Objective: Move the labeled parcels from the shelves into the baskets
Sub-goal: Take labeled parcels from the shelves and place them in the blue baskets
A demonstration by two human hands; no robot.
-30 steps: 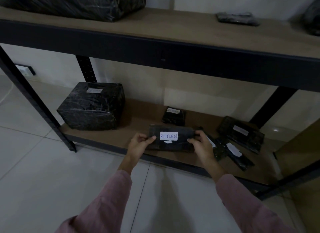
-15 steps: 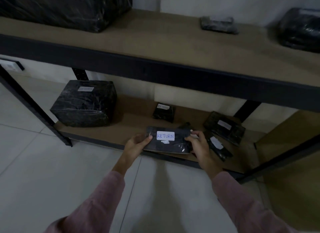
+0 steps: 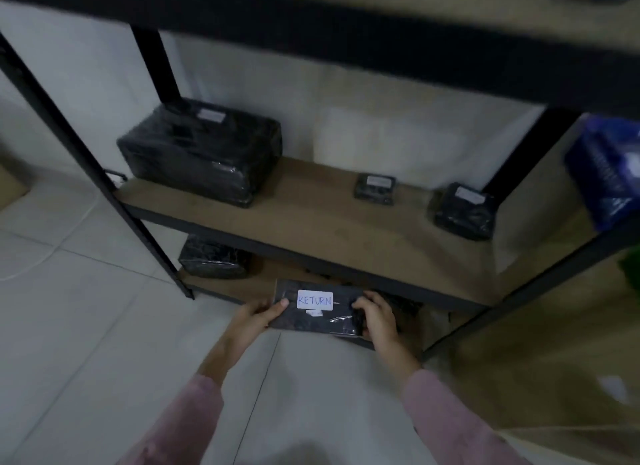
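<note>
**A:** Both hands are on the flat black parcel [image 3: 322,321], one at each short end. It's out over the floor, just in front of the bottom shelf [image 3: 228,285].

**B:** The left hand [image 3: 256,317] pinches its end with the thumb on top. The right hand [image 3: 377,317] has its fingers curled round the other end.

**A:** Why two hands?

**B:** It holds the thing level, I'd say, with the "RETURN" label [image 3: 314,300] face up and readable. That word should decide which basket it goes in, though none is in sight.

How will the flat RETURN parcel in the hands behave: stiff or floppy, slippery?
Probably stiff: the RETURN parcel spans flat between the left hand and right hand, gripped only at its ends. Its glossy wrap may be slippery. Likely light, being thin.
</note>
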